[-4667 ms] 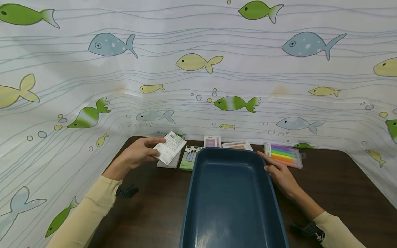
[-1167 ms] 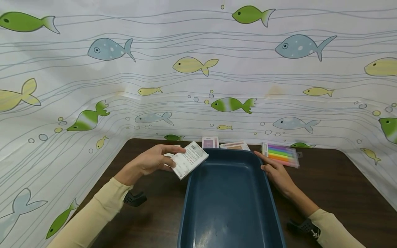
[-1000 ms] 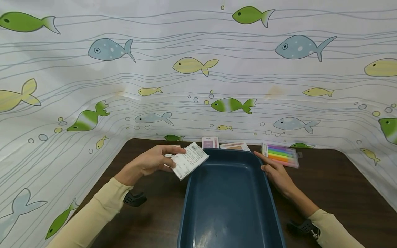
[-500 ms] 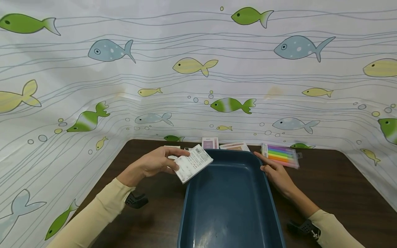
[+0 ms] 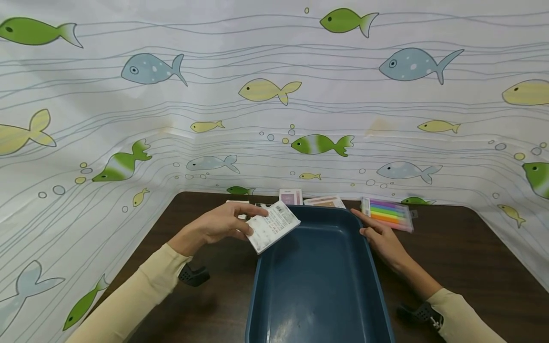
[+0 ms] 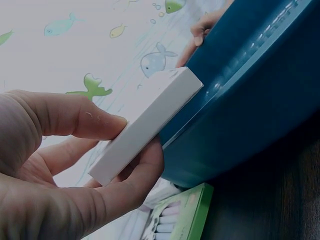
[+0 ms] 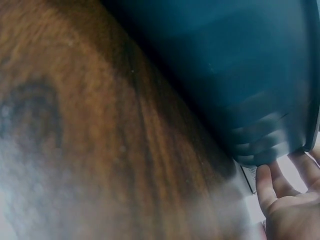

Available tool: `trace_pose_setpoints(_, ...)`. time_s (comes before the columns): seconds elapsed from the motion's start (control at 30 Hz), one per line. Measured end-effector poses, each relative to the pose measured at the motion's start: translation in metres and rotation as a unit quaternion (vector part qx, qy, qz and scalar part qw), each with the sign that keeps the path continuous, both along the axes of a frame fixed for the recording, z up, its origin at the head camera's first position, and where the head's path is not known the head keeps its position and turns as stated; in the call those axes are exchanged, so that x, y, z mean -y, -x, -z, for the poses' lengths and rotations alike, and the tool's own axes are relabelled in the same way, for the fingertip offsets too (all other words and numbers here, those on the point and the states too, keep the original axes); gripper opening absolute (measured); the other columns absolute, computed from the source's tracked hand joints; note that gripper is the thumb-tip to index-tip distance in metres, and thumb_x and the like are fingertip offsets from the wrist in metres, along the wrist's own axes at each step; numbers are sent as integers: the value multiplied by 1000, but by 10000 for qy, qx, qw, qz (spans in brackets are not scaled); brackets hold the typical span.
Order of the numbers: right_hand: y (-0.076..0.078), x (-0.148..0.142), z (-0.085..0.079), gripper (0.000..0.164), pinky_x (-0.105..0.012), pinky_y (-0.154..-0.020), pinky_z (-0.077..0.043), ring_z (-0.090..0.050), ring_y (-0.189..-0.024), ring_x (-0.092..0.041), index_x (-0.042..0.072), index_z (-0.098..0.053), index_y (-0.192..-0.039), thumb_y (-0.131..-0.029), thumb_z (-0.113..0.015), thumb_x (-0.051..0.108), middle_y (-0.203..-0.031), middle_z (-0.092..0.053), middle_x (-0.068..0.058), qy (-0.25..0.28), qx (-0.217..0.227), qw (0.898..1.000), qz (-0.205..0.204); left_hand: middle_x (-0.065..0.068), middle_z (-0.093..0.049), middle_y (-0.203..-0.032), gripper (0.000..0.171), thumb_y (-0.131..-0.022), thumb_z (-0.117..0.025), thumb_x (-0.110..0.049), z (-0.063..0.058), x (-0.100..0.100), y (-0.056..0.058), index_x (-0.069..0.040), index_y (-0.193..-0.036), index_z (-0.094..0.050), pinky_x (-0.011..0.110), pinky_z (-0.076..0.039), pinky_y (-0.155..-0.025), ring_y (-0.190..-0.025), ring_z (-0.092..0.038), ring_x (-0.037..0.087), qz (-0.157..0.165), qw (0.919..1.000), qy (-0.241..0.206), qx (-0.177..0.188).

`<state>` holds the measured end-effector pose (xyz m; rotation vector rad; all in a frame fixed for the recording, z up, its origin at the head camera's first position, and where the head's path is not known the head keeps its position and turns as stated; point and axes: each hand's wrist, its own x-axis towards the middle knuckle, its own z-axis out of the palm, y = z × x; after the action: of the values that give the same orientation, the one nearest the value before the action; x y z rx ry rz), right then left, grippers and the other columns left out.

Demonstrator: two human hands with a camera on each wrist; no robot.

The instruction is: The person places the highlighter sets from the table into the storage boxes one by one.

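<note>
Tray [image 5: 319, 290], dark blue, smooth, rounded corners; near end cut off. Right hand [image 5: 388, 245]: straight fingers touching tray's far-right corner. Left hand [image 5: 218, 223]: fingers pinching flat white box [image 5: 275, 226], print unreadable, at far-left corner. Beyond: green pack [image 6: 192, 212], partly hidden.

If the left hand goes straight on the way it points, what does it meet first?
Likely the blue tray's left rim, met by the white box pinched in the left hand; depth is unclear, so the box may pass above it.

Brown table [image 5: 463, 257]: blue tray [image 5: 317, 281], small boxes [image 5: 290, 196], rainbow-striped pack [image 5: 388, 214].
</note>
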<state>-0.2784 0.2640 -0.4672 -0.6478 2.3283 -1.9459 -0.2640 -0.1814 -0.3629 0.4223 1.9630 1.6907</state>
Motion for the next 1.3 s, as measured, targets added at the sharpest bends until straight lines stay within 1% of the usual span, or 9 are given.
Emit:
trace_pose_setpoints(0.2, 1, 0, 0, 53, -36, -42, -27, -23, -42, -22, 17, -42, -158, -106, -48, 6, -53, -30, 1, -23, 43, 10000, 53, 20, -47, -140, 63, -80, -71, 12, 1, -4, 2, -2, -140, -60, 47, -57, -86, -108, -59, 35, 98, 9999, 25, -44)
trace_pose_setpoints(0.3, 1, 0, 0, 54, -35, -42, -28, -23, -43, -21, 15, -42, -158, -106, -47, 6, -53, -30, 1, -44, 42, 9999, 81, 21, -47, -140, 62, -81, -71, 11, 1, -6, 3, -2, -141, -60, 47, -57, -86, -107, -60, 35, 180, 9998, 7, -49)
trace_pose_setpoints(0.53, 2, 0, -1, 53, -36, -43, -29, -23, -44, -21, 17, -43, -157, -106, -48, 6, -54, -29, 0, -61, 46, 9999, 101, 21, -46, -140, 62, -81, -70, 11, -2, -13, 5, 0, -141, -58, 47, -56, -87, -106, -61, 35, 368, 9993, -94, 47)
trace_pose_setpoints(0.7, 2, 1, -1, 53, -36, -44, -29, -23, -44, -21, 15, -43, -157, -105, -47, 5, -55, -30, 0, -27, 47, 9999, 88, 20, -45, -142, 60, -81, -69, 11, -4, -19, 7, 0, -140, -59, 47, -56, -88, -106, -61, 36, 468, 9988, -99, 105)
trace_pose_setpoints(0.9, 1, 0, -2, 53, -36, -44, -29, -23, -45, -22, 19, -44, -157, -105, -47, 5, -56, -30, 0, 10, 52, 10000, 40, 20, -46, -142, 59, -82, -70, 12, -4, -26, 8, -2, -139, -60, 48, -56, -88, -107, -61, 37, 538, 9985, -48, 103)
trace_pose_setpoints(1.1, 1, -1, -1, 53, -35, -44, -29, -24, -44, -21, 16, -43, -157, -106, -47, 5, -55, -30, 0, -66, -13, 9999, 112, 20, -48, -139, 57, -85, -68, 13, -4, -35, 9, -3, -139, -61, 48, -56, -88, -107, -61, 36, 731, 9973, -32, 26)
trace_pose_setpoints(1.3, 1, -1, 0, 53, -35, -44, -29, -23, -44, -22, 16, -43, -158, -106, -46, 5, -56, -29, 0, -147, -76, 9998, 113, 19, -50, -140, 57, -85, -67, 15, -5, -43, 9, -5, -139, -62, 46, -57, -86, -105, -63, 35, 758, 9971, -16, 68)
